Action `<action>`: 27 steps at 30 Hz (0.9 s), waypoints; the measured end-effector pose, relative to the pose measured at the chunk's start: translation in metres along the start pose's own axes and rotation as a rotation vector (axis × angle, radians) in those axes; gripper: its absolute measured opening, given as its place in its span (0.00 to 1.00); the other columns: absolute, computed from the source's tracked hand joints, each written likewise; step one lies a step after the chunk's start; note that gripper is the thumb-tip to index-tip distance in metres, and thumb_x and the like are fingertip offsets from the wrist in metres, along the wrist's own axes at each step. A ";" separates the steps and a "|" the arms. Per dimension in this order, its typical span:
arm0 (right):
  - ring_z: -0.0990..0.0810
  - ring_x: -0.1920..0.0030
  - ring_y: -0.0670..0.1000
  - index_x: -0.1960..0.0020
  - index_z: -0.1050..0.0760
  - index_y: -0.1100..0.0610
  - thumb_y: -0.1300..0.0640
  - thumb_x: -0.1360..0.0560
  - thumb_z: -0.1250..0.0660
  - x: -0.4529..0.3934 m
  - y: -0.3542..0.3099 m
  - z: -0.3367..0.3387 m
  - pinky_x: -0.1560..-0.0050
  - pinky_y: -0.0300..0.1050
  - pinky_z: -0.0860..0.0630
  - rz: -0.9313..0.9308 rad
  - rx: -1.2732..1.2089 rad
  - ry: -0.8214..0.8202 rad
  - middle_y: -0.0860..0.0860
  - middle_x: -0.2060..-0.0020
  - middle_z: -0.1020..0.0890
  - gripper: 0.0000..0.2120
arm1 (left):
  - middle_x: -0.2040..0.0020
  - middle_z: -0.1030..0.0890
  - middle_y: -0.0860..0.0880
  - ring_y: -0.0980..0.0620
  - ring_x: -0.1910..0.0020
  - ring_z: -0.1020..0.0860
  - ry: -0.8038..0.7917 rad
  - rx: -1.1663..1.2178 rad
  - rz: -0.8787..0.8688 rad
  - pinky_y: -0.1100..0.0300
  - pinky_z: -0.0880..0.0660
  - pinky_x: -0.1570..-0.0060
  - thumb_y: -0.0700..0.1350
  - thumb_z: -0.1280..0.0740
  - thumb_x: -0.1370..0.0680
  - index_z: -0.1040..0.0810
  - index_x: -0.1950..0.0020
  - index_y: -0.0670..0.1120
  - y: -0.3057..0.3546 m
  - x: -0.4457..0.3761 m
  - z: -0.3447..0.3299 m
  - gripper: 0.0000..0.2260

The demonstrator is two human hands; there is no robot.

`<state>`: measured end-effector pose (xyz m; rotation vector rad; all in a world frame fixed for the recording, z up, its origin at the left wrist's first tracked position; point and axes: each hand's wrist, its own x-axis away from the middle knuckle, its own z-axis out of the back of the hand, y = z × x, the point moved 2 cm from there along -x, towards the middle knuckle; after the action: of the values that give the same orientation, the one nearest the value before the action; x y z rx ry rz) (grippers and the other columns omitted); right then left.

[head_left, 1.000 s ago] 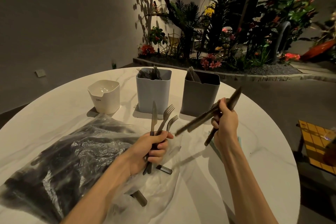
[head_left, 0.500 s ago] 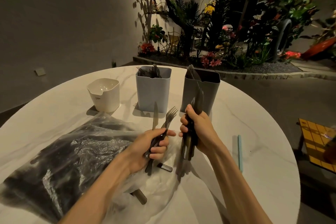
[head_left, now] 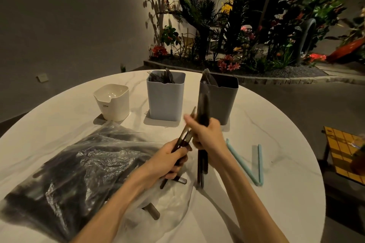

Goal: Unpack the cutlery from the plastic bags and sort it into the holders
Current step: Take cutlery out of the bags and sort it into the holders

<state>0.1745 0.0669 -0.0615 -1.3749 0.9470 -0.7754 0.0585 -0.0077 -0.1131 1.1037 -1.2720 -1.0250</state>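
My right hand (head_left: 207, 134) grips an upright bundle of dark knives (head_left: 203, 112) just in front of the dark grey holder (head_left: 223, 102), which has knives in it. Close to its left, my left hand (head_left: 169, 160) grips a few pieces of cutlery (head_left: 183, 138) by their handles; their tops are blurred. A pale blue holder (head_left: 165, 98) with forks stands beside the grey one, and a white holder (head_left: 113, 102) stands further left. The clear plastic bag (head_left: 75, 165) full of dark cutlery lies at the left.
A light blue bent strip (head_left: 252, 163) lies on the white round table (head_left: 276, 193) to the right of my arms. Loose handles (head_left: 152, 211) stick out of the bag's mouth near me. A planted bed with flowers lies beyond the table.
My right hand swung its bundle from slanting to upright and moved left, close to my left hand. The cutlery in my left hand tilted right toward it.
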 end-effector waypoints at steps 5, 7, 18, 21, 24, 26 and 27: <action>0.38 0.74 0.46 0.46 0.20 0.64 0.52 0.20 0.32 -0.009 -0.015 0.030 0.74 0.39 0.39 0.087 -0.264 0.271 0.49 0.72 0.33 0.14 | 0.68 0.31 0.50 0.56 0.76 0.40 0.040 0.158 0.062 0.65 0.44 0.81 0.39 0.43 0.14 0.27 0.44 0.42 -0.005 -0.007 0.006 0.06; 0.39 0.72 0.47 0.45 0.17 0.60 0.52 0.19 0.34 -0.011 -0.017 0.030 0.73 0.41 0.40 0.115 -0.273 0.284 0.50 0.71 0.35 0.13 | 0.68 0.33 0.49 0.57 0.78 0.41 0.073 0.344 0.089 0.67 0.45 0.82 0.38 0.46 0.14 0.28 0.44 0.42 -0.005 -0.010 0.011 0.07; 0.14 0.58 0.46 0.56 0.22 0.55 0.50 0.15 0.42 -0.016 -0.038 -0.001 0.53 0.35 0.20 0.290 -0.037 0.253 0.46 0.66 0.14 0.17 | 0.69 0.37 0.49 0.58 0.82 0.42 0.045 0.724 -0.022 0.69 0.46 0.86 0.48 0.38 0.18 0.31 0.55 0.44 0.005 -0.007 0.017 0.09; 0.18 0.69 0.49 0.54 0.24 0.58 0.49 0.16 0.41 -0.009 -0.031 -0.014 0.64 0.40 0.20 0.261 -0.091 0.132 0.51 0.71 0.20 0.16 | 0.70 0.40 0.49 0.57 0.81 0.44 0.066 0.620 -0.148 0.67 0.46 0.85 0.50 0.32 0.22 0.29 0.56 0.43 0.010 -0.003 0.017 0.12; 0.29 0.74 0.48 0.56 0.25 0.61 0.46 0.19 0.37 -0.004 -0.014 -0.026 0.72 0.40 0.29 0.258 -0.064 0.034 0.50 0.73 0.28 0.18 | 0.69 0.43 0.48 0.57 0.80 0.44 0.125 0.522 -0.233 0.66 0.45 0.84 0.50 0.26 0.25 0.23 0.45 0.40 0.012 0.000 0.020 0.16; 0.27 0.71 0.51 0.55 0.25 0.63 0.46 0.20 0.33 -0.001 -0.002 -0.033 0.69 0.43 0.27 0.279 0.052 -0.012 0.53 0.71 0.25 0.18 | 0.70 0.43 0.49 0.57 0.80 0.43 0.127 0.499 -0.259 0.65 0.45 0.83 0.52 0.24 0.27 0.18 0.44 0.42 0.011 0.002 0.022 0.17; 0.24 0.69 0.54 0.55 0.23 0.61 0.47 0.20 0.32 -0.001 0.004 -0.035 0.67 0.45 0.24 0.290 0.115 -0.029 0.54 0.69 0.23 0.16 | 0.71 0.42 0.50 0.57 0.80 0.42 0.121 0.485 -0.268 0.64 0.45 0.83 0.53 0.22 0.29 0.16 0.47 0.46 0.011 0.002 0.022 0.16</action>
<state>0.1423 0.0521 -0.0636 -1.1156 1.0353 -0.5790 0.0359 -0.0090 -0.1022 1.7185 -1.3326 -0.8443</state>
